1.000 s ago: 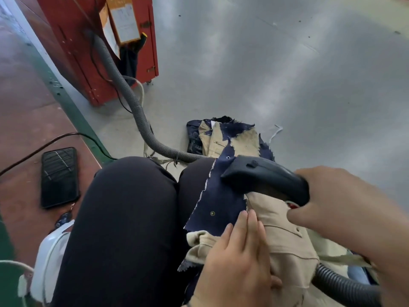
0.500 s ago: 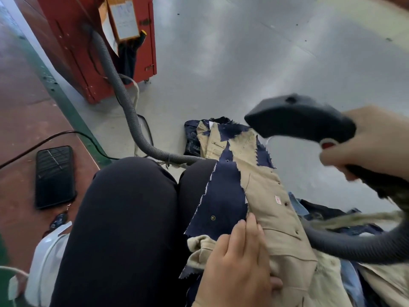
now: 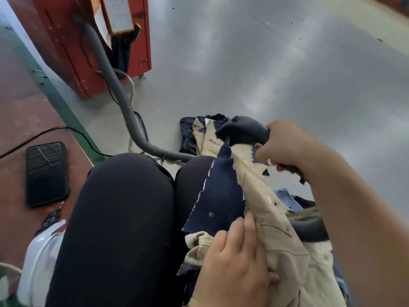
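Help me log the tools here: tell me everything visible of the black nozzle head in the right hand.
The nozzle head is a matte black, plastic-looking shell, rounded and tapering to a blunt front that points left. The right hand grips its rear handle, hiding that part. Its underside appears to touch the far end of the tan garment. Whether the grey ribbed hose below the forearm joins it is hidden.

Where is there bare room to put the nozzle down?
The grey floor is bare ahead and right, between the red cabinet and the right hand gripping the nozzle. Crowded: the cloth pieces under the left hand, and near the phone and hose.
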`<state>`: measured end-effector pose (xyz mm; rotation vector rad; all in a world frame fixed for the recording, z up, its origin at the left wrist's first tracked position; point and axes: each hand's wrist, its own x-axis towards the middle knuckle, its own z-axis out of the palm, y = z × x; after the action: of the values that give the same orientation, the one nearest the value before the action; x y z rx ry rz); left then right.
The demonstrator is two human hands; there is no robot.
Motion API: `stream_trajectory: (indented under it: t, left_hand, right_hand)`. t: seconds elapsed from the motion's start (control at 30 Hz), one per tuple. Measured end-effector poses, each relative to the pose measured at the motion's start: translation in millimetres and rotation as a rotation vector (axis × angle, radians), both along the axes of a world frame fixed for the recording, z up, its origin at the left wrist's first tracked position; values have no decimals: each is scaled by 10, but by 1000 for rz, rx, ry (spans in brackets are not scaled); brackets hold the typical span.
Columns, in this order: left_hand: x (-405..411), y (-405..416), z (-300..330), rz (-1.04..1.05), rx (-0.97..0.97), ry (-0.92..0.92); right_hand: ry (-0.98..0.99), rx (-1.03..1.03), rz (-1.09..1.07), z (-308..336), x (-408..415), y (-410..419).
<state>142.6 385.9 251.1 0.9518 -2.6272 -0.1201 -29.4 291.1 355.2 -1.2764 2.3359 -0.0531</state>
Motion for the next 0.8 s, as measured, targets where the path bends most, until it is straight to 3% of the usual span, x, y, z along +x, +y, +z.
stream_trajectory:
  t: [0.13,0.23,0.5,0.6,0.8]
  left_hand:
    - [26,-32,32,-16,19,-19]
    - [48,-49,26,-28,39,-26]
    - [43,-84,64,-76,117,-92]
    - [37,-64,62,-78,124,-81]
    - [77,-78,133,-48,72,77]
  right_hand:
    - [-2,-170,-43,329,-101,19]
    - [67,-195,74,609,68,404]
    - [393,245,219,356,508,720]
    - [440,123,251,265,549,450]
    - [211,-101,58,132,247,-184]
